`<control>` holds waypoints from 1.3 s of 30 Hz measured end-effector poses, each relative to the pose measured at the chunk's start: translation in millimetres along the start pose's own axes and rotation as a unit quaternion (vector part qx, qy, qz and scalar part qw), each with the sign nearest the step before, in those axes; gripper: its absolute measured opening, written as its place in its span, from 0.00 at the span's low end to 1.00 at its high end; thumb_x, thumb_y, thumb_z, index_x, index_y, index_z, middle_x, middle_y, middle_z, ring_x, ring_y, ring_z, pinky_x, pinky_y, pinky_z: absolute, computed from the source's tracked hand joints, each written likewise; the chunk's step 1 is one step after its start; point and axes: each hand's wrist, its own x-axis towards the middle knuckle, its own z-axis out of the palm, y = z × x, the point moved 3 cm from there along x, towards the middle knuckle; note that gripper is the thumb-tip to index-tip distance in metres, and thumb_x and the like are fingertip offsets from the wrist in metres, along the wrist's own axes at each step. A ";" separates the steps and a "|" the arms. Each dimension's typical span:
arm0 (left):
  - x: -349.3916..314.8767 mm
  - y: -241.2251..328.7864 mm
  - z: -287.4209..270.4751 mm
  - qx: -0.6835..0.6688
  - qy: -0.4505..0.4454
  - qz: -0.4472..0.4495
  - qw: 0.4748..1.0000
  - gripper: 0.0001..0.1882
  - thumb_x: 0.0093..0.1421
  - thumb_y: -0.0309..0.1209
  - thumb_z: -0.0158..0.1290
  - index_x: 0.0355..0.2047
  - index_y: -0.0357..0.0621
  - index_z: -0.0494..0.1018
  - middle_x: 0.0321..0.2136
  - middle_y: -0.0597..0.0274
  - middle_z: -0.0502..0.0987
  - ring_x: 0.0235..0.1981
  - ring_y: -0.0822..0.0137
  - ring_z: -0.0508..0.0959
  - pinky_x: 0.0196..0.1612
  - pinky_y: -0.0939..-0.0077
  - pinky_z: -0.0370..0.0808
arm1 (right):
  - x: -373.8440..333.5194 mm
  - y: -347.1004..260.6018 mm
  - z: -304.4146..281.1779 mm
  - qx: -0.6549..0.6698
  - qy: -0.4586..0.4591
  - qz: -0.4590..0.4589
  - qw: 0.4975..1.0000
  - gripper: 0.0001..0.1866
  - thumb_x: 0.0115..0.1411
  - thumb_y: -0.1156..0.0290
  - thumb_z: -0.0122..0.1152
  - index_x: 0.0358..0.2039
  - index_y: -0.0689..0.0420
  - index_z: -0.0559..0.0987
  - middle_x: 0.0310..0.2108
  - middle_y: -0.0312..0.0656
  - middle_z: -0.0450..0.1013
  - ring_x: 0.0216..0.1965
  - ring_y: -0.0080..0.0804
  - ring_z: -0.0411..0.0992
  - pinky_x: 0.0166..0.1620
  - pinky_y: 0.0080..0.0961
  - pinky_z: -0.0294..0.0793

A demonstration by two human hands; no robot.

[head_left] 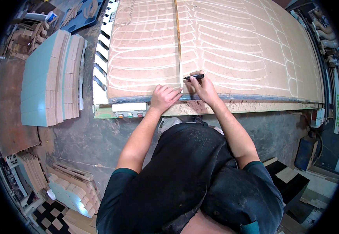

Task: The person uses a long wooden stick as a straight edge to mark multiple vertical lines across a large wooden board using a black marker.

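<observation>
A long, thin yellowish strip (178, 39), like a ruler or tape-measure blade, runs from the far edge to the near edge of a large brown board (232, 84). At its near end, my left hand (165, 97) pinches or presses the strip, with fingers bent and close together. My right hand (206, 89) is just right of the strip, closed around a black marker (195, 77). The marker's tip points left toward the strip; whether it touches the board, I cannot tell. Pale curved grooves (232, 54) cover much of the board.
The board lies on a machine bed with a slotted white edge (100, 70). A control box (129, 108) with coloured buttons is on its front. Pale green-faced panels (41, 85) stand stacked at left. More cut pieces (74, 191) lie lower left, and a dark box (306, 153) stands at right.
</observation>
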 end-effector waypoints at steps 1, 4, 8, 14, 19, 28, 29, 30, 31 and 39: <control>0.0 -0.3 0.2 -0.001 0.001 -0.001 1.000 0.13 0.62 0.41 0.74 0.47 0.58 0.92 0.24 0.71 0.76 0.28 0.65 0.78 0.37 0.64 0.71 | 0.4 0.0 0.0 -0.003 -0.002 0.005 1.000 0.16 0.82 0.63 0.64 0.57 0.64 0.80 0.47 0.58 0.88 0.53 0.50 0.89 0.56 0.42 0.86; -1.2 -0.2 -0.2 0.001 -0.009 -0.006 1.000 0.13 0.63 0.41 0.74 0.47 0.58 0.92 0.24 0.71 0.76 0.29 0.65 0.78 0.37 0.64 0.71 | 0.8 -1.0 -0.2 -0.005 -0.006 0.014 1.000 0.16 0.82 0.63 0.63 0.57 0.64 0.80 0.48 0.59 0.88 0.53 0.49 0.89 0.57 0.42 0.86; -0.3 0.0 -0.3 -0.005 -0.011 -0.009 1.000 0.13 0.63 0.40 0.74 0.47 0.57 0.92 0.24 0.71 0.77 0.29 0.65 0.78 0.38 0.64 0.71 | -1.3 -4.8 0.0 0.015 -0.003 0.006 1.000 0.17 0.82 0.61 0.63 0.57 0.63 0.80 0.47 0.59 0.88 0.53 0.50 0.89 0.56 0.42 0.86; -0.2 -0.8 0.8 -0.008 -0.020 -0.012 1.000 0.12 0.63 0.40 0.74 0.46 0.57 0.92 0.24 0.71 0.77 0.29 0.64 0.78 0.38 0.64 0.72 | -0.9 -3.6 -0.7 -0.011 0.000 0.013 1.000 0.17 0.83 0.60 0.63 0.58 0.62 0.80 0.47 0.58 0.88 0.53 0.50 0.89 0.56 0.42 0.86; -1.2 -0.8 1.2 -0.005 -0.026 -0.014 1.000 0.13 0.63 0.40 0.74 0.46 0.57 0.92 0.24 0.71 0.77 0.29 0.65 0.78 0.38 0.64 0.72 | -0.4 0.6 -0.2 -0.003 -0.007 0.026 1.000 0.17 0.82 0.60 0.63 0.58 0.61 0.80 0.48 0.58 0.88 0.53 0.50 0.88 0.56 0.43 0.85; -1.5 -1.0 0.8 -0.003 -0.021 -0.011 1.000 0.13 0.62 0.40 0.74 0.47 0.56 0.92 0.25 0.71 0.78 0.29 0.64 0.79 0.38 0.64 0.72 | -1.2 -5.3 -1.5 -0.031 -0.015 0.022 0.999 0.18 0.82 0.59 0.64 0.60 0.61 0.80 0.48 0.58 0.87 0.53 0.51 0.88 0.55 0.45 0.85; -1.9 -1.0 0.9 -0.003 -0.022 -0.012 1.000 0.13 0.62 0.40 0.74 0.47 0.56 0.92 0.25 0.71 0.78 0.29 0.64 0.79 0.38 0.64 0.72 | -1.5 -8.9 -2.0 -0.035 -0.019 0.023 0.999 0.18 0.82 0.59 0.64 0.60 0.60 0.80 0.48 0.58 0.88 0.52 0.51 0.88 0.55 0.45 0.85; -2.3 -1.0 1.0 -0.002 -0.022 -0.013 1.000 0.13 0.62 0.40 0.74 0.47 0.56 0.92 0.25 0.70 0.78 0.29 0.64 0.78 0.38 0.64 0.72 | -1.6 -10.9 -1.8 -0.039 -0.022 0.025 0.999 0.18 0.82 0.59 0.64 0.60 0.60 0.80 0.47 0.57 0.88 0.52 0.51 0.88 0.55 0.45 0.85; -1.9 -0.6 1.0 -0.003 -0.022 -0.013 1.000 0.13 0.62 0.40 0.74 0.47 0.56 0.92 0.25 0.70 0.78 0.29 0.64 0.78 0.38 0.64 0.72 | -1.7 -10.5 -1.7 -0.040 -0.024 0.023 0.999 0.18 0.82 0.59 0.64 0.60 0.60 0.80 0.47 0.57 0.88 0.52 0.51 0.88 0.55 0.45 0.85; 0.6 0.2 0.6 -0.001 -0.013 -0.004 1.000 0.12 0.62 0.40 0.74 0.45 0.55 0.92 0.24 0.71 0.77 0.29 0.64 0.78 0.38 0.64 0.71 | -0.6 -4.2 3.3 -0.021 -0.051 0.019 0.998 0.17 0.82 0.59 0.64 0.59 0.59 0.80 0.45 0.56 0.88 0.49 0.52 0.89 0.53 0.46 0.85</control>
